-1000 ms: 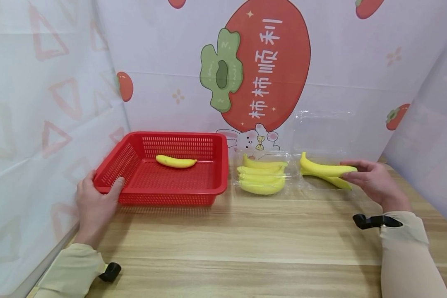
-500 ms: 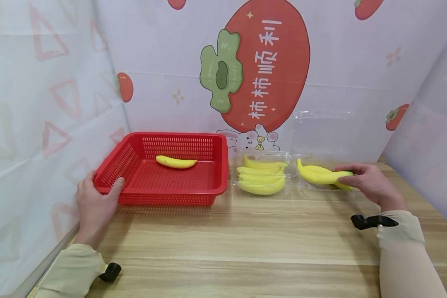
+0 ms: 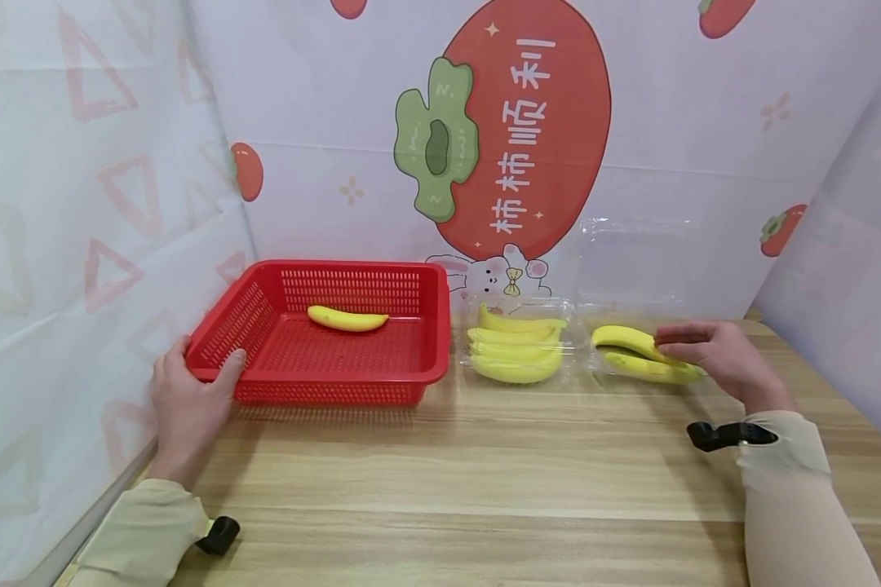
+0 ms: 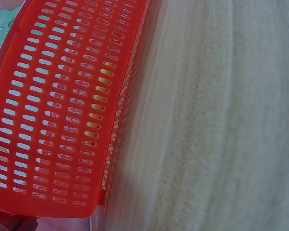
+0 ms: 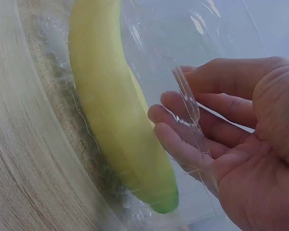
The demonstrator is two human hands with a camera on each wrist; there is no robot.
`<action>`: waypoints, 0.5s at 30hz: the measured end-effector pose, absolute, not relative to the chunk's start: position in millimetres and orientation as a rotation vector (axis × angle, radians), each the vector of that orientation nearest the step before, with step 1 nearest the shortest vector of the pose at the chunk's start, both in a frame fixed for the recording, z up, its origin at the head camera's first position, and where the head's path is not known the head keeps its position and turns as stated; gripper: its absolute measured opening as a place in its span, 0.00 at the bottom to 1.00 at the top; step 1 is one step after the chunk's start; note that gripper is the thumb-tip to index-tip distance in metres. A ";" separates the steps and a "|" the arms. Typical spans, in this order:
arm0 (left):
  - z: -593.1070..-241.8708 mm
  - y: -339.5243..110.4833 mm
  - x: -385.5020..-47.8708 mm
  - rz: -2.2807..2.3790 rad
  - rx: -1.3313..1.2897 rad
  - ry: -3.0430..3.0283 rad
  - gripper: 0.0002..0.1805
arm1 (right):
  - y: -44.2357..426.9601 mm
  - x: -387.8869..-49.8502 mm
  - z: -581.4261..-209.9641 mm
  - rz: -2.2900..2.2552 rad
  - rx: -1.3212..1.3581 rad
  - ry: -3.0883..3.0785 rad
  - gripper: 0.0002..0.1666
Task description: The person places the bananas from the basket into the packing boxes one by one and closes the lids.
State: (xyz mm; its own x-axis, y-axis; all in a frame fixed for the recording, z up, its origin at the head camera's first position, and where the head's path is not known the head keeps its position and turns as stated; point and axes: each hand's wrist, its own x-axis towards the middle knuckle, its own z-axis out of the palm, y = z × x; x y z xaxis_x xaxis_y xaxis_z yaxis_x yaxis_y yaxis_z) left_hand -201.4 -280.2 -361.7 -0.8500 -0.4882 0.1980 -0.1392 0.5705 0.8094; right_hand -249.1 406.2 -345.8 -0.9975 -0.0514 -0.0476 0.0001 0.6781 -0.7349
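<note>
At its front left corner the red plastic basket [image 3: 338, 377] is gripped by my left hand [image 3: 189, 412], thumb over the rim. A single banana [image 3: 347, 319] lies inside the basket, toward the back. My right hand [image 3: 736, 368] is over the right end of a clear plastic clamshell box [image 3: 635, 261] whose lid stands up. Two bananas lie in that box, a rear banana [image 3: 624, 336] and a front banana [image 3: 649, 369]. In the right wrist view, the fingers are loosely extended by the clear wall, apart from the green-tipped banana [image 5: 106, 96].
Between basket and right box stands another clear box with several bananas [image 3: 517, 371]. Printed cloth walls [image 3: 323, 212] close off the back and both sides. The wooden tabletop [image 3: 470, 489] spreads out in front.
My right hand has lowered a banana into the front of the right box and let go of it. The left hand and basket have stayed in place.
</note>
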 end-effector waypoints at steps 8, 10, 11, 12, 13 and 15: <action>-361.3 -280.0 -201.6 -1.184 0.515 -2.413 0.50 | 403.5 -251.5 -347.2 -1.434 -0.051 2.795 0.34; -361.0 -280.1 -201.7 -1.185 0.515 -2.412 0.49 | 402.4 -251.4 -346.5 -1.477 -0.060 2.801 0.32; -360.8 -280.2 -201.9 -1.186 0.514 -2.410 0.49 | 402.0 -251.2 -346.1 -1.495 -0.062 2.802 0.31; -360.6 -280.2 -202.0 -1.185 0.513 -2.409 0.49 | 401.3 -251.1 -345.6 -1.514 -0.067 2.805 0.29; -360.3 -280.2 -202.0 -1.184 0.513 -2.409 0.49 | 400.7 -250.9 -345.0 -1.528 -0.070 2.807 0.28; -359.9 -280.2 -202.0 -1.181 0.513 -2.410 0.49 | 399.1 -250.6 -343.9 -1.546 -0.071 2.809 0.25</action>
